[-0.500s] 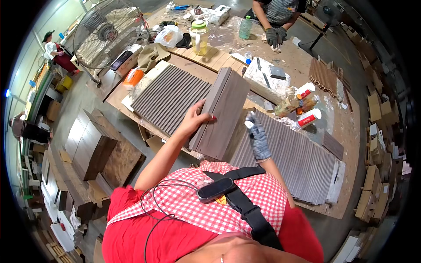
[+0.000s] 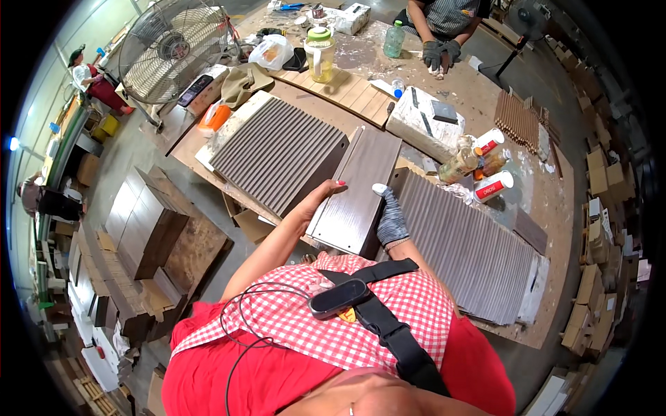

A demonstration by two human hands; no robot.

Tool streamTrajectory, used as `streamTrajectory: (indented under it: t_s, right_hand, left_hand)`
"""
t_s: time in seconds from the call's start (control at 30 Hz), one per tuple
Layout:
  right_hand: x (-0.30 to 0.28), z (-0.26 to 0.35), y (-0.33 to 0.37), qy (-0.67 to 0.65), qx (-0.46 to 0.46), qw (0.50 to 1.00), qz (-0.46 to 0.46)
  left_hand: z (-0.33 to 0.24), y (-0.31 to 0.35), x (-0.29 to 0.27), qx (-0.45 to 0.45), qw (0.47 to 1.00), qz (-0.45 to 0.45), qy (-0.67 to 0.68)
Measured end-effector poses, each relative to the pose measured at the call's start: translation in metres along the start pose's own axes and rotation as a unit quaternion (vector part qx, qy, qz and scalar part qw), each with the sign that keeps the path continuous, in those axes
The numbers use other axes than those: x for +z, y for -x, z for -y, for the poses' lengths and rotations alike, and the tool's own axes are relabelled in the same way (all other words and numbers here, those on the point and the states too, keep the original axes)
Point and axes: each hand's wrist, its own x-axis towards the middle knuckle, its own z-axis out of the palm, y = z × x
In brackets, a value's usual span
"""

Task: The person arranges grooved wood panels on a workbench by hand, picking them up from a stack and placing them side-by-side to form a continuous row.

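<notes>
Grey-brown board (image 2: 359,184) held two-handed between ridged stacks

The grey-brown board lies between the left grip (image 2: 319,199) and the gloved right grip (image 2: 393,218), in front of the chest, its far end reaching out over the counter (image 2: 479,97). Both grips clasp it: the bare left thumb presses the upper face near the left edge, and the gloved right thumb rests along the right edge. To handle it well, support seems best spread evenly from both sides, thumbs light on the glossy face, so that the board neither twists nor slips. Its corners deserve care beside the left stack (image 2: 274,152) and the right stack (image 2: 465,246), which stand close on either hand.

Most fingers of both grips are out of sight beneath the board, so their hold there cannot be judged. Whether the board is one piece or several layers is hard to make out, as is whether its underside touches anything. Glare washes out part of its face near the closer end.
</notes>
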Motion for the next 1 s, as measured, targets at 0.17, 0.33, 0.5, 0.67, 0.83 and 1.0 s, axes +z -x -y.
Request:
streamTrajectory:
  t_s: [0.17, 0.33, 0.5, 0.67, 0.83, 1.0]
  right_hand:
    - [-0.014, -0.020, -0.018, 0.063, -0.058, 0.994, -0.064]
    - [-0.004, -0.021, -0.007, 0.271, -0.128, 0.947, -0.120]
    - [-0.022, -0.043, -0.023, 0.295, -0.104, 0.938, -0.149]
    - [-0.015, -0.055, -0.026, 0.428, -0.155, 0.859, -0.234]
    - [-0.016, -0.057, -0.036, 0.396, -0.143, 0.874, -0.243]
    - [0.011, -0.052, -0.029, 0.404, -0.164, 0.885, -0.164]
  left_hand:
    - [0.016, -0.012, -0.027, 0.127, 0.936, -0.116, -0.308]
    - [0.021, 0.022, 0.024, 0.286, 0.736, -0.078, -0.609]
    - [0.040, 0.036, 0.054, 0.172, 0.641, -0.066, -0.745]
    - [0.057, 0.025, 0.041, 0.191, 0.651, -0.065, -0.732]
    - [0.063, 0.015, 0.038, 0.209, 0.699, -0.075, -0.680]
    - [0.042, 0.017, 0.019, 0.159, 0.764, -0.073, -0.621]
